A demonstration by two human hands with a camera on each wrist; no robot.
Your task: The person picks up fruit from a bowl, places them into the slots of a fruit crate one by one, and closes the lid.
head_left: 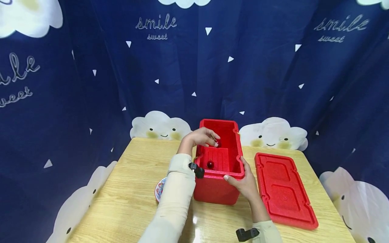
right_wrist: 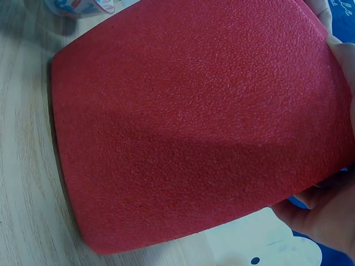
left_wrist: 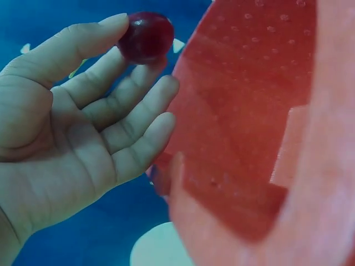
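The left hand [head_left: 201,136] pinches a cherry [head_left: 217,143] between thumb and fingertips, over the open red box [head_left: 221,174], where a second cherry [head_left: 210,164] lies inside near the close wall. The right hand [head_left: 245,181] grips the box's near right corner. The held cherry looks smooth, so a slackened pinch could drop it; too hard a squeeze might bruise it. A low swing of the left sleeve [head_left: 176,199] could knock the partly hidden bowl [head_left: 158,189].
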